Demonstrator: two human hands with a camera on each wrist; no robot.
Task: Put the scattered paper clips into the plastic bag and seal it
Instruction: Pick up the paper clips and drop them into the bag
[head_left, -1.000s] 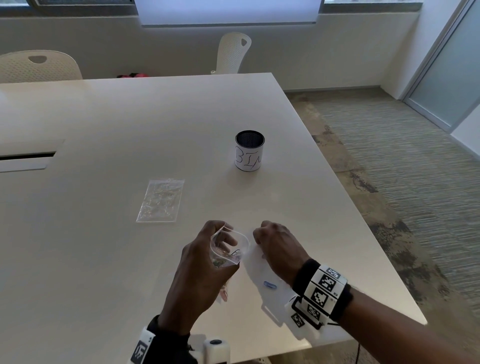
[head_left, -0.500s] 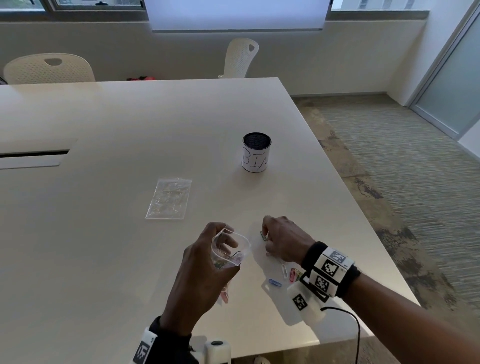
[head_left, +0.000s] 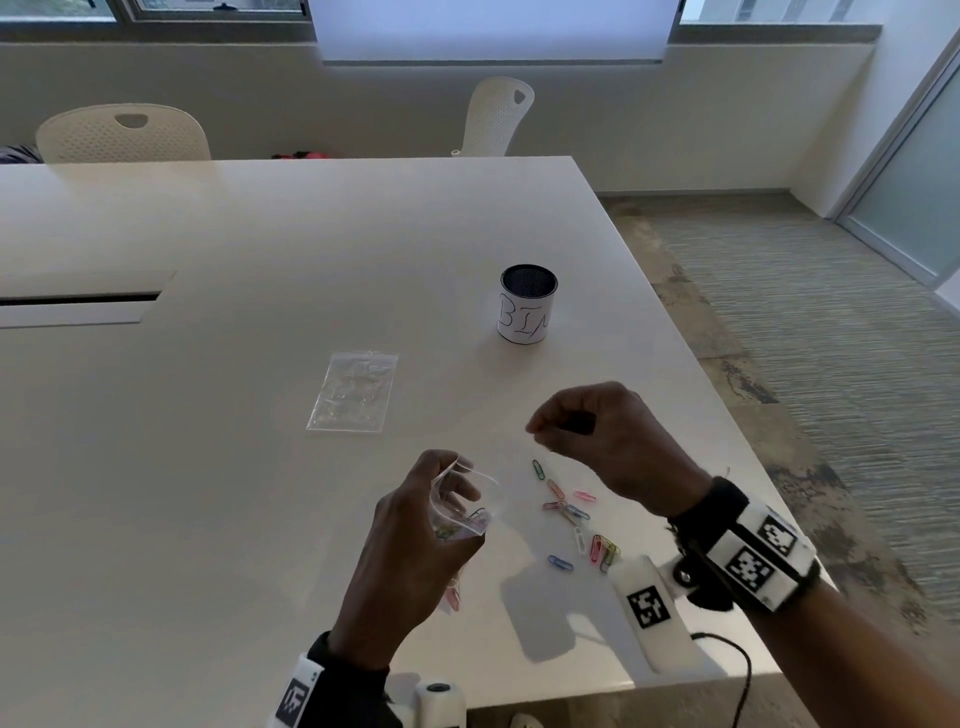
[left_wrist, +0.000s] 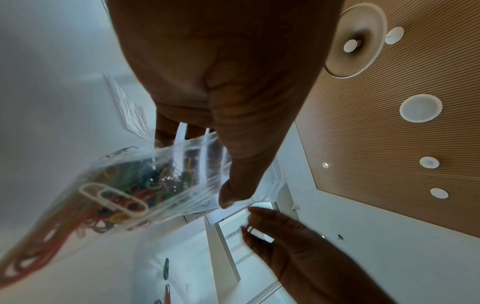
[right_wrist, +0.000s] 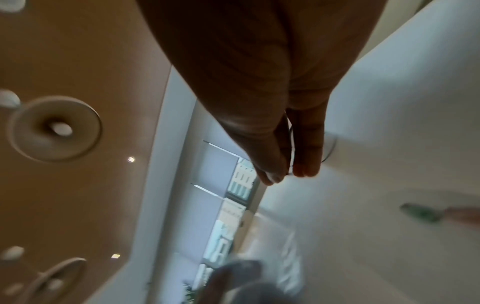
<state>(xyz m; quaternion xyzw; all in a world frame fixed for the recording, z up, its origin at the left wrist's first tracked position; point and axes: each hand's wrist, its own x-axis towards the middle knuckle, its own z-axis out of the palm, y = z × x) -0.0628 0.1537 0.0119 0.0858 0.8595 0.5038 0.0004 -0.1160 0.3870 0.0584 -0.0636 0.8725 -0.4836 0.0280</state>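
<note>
My left hand (head_left: 460, 491) holds a small clear plastic bag (head_left: 462, 512) above the table, its thumb (left_wrist: 233, 181) pulling the mouth open. Several coloured paper clips (left_wrist: 122, 191) lie inside the bag. My right hand (head_left: 537, 434) hovers up and to the right of the bag, thumb and fingertips (right_wrist: 303, 164) pinching a thin paper clip (right_wrist: 290, 135). Several loose clips (head_left: 571, 514) lie scattered on the white table (head_left: 208, 467) below the right hand, right of the bag.
A second clear bag (head_left: 353, 392) lies flat on the table beyond my left hand. A round cup marked BIN (head_left: 525, 312) stands farther back right. The table's right edge (head_left: 727, 415) runs close to my right wrist; chairs stand behind.
My right hand has lifted off the table and moved up and away, uncovering the scattered clips. My left hand keeps holding the bag open in about the same place.
</note>
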